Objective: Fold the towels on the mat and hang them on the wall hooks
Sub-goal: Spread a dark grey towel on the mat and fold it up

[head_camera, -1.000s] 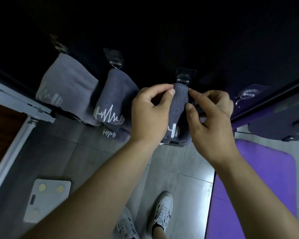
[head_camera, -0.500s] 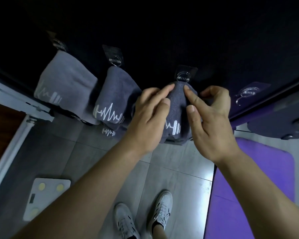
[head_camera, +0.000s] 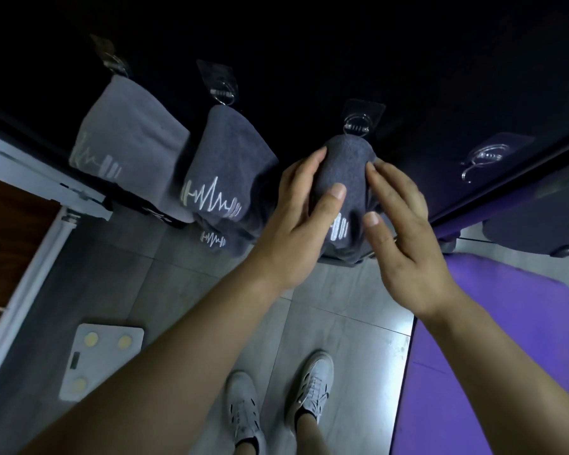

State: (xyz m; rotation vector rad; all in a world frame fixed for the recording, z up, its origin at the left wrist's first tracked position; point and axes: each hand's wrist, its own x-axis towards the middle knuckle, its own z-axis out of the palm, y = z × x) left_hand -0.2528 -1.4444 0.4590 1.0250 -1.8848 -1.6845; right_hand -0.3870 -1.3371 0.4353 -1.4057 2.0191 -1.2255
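Row of hooks ran along wall (head_camera: 309, 44), left to right: first hook (head_camera: 114, 62), second hook (head_camera: 222, 90), third hook (head_camera: 357, 124), fourth hook (head_camera: 483, 159). Below them hung first towel (head_camera: 128, 152), second towel (head_camera: 224, 169), third towel (head_camera: 345, 165), one per hook in same order. On third towel's left side lay left hand (head_camera: 303, 218); on its right side, right hand (head_camera: 404, 231). At right, mat (head_camera: 506, 323) lay on floor (head_camera: 335, 307), below fourth hook. At lower left, scale (head_camera: 99, 362) lay on floor. Between scale and mat stood shoes (head_camera: 312, 382).
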